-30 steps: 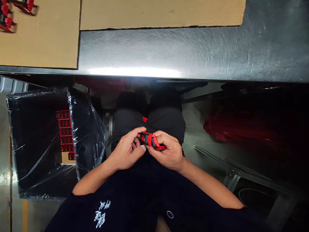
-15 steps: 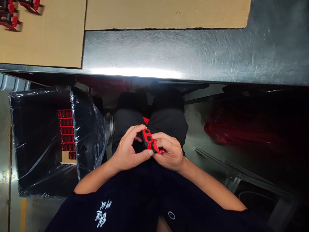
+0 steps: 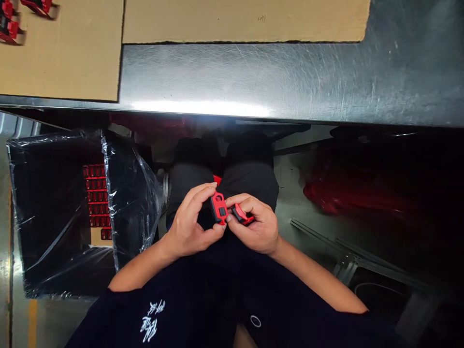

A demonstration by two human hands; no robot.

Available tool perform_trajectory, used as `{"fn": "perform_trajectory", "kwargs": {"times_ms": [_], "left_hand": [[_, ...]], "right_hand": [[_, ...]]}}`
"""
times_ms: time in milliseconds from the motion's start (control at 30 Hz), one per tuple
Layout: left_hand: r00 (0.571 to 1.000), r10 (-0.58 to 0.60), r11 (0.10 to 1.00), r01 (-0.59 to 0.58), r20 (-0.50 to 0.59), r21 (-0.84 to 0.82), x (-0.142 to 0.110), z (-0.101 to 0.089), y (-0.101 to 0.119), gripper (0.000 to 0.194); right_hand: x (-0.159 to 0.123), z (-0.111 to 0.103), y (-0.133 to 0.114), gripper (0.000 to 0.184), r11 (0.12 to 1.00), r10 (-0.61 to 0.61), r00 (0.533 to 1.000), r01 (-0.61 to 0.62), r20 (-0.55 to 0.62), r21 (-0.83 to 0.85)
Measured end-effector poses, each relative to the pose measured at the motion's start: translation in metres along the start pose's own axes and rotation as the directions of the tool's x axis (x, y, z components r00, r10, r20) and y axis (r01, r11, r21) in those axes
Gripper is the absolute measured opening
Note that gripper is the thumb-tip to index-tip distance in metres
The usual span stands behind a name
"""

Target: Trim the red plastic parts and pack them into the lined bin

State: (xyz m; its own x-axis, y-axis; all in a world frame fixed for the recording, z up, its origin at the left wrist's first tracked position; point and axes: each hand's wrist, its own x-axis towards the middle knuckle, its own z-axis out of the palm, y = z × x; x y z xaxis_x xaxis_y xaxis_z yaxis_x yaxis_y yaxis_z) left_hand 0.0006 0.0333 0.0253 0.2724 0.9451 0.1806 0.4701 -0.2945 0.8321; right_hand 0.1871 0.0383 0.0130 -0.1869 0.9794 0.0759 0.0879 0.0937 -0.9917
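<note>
Over my lap, my left hand [image 3: 192,220] grips a red and black plastic part [image 3: 219,208] by its two ends, between thumb and fingers. Its red face, with a round hole and a dark square, points up. My right hand [image 3: 255,222] pinches a second, smaller-looking red and black piece [image 3: 241,214], partly covered by the fingers. A narrow gap shows between the two pieces, and my right fingertips are close to the left part's edge. Another red piece [image 3: 217,180] peeks out between my thighs, mostly hidden.
On my left stands a box lined with dark plastic film [image 3: 54,217], holding rows of red and black parts [image 3: 97,195]. Ahead is a metal table edge [image 3: 232,82] with cardboard sheets [image 3: 65,58]; several red and black parts [image 3: 38,7] lie there. A metal frame [image 3: 326,237] is at right.
The left part has turned so its red face shows upward. The two pieces, touching or overlapping before, now sit apart, one in each hand.
</note>
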Motion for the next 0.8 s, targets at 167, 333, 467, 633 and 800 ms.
{"fn": "perform_trajectory", "kwargs": {"times_ms": [167, 333, 467, 633, 800], "left_hand": [[1.0, -0.002, 1.0, 0.002, -0.013, 0.021, -0.003, 0.003, -0.002, 0.083], [1.0, 0.011, 1.0, -0.011, -0.014, -0.017, -0.005, 0.007, -0.004, 0.091], [1.0, 0.018, 0.999, -0.018, -0.003, -0.048, -0.006, 0.009, -0.006, 0.093], [0.999, 0.044, 0.998, -0.044, -0.004, -0.043, -0.007, 0.011, -0.008, 0.093], [1.0, 0.003, 0.999, -0.002, 0.031, -0.033, -0.008, 0.012, -0.006, 0.092]], "right_hand": [[-0.001, -0.003, -0.003, 0.019, 0.961, 0.186, 0.982, -0.188, 0.029, 0.201], [0.0, -0.004, -0.006, 0.019, 0.825, 0.327, 0.94, -0.335, 0.101, 0.455], [-0.001, -0.002, -0.005, 0.023, 0.742, 0.371, 0.917, -0.388, 0.147, 0.547], [-0.002, -0.001, 0.001, 0.028, 0.676, 0.428, 0.885, -0.448, 0.182, 0.585], [-0.001, 0.0, 0.002, 0.032, 0.608, 0.495, 0.844, -0.505, 0.204, 0.613]]}}
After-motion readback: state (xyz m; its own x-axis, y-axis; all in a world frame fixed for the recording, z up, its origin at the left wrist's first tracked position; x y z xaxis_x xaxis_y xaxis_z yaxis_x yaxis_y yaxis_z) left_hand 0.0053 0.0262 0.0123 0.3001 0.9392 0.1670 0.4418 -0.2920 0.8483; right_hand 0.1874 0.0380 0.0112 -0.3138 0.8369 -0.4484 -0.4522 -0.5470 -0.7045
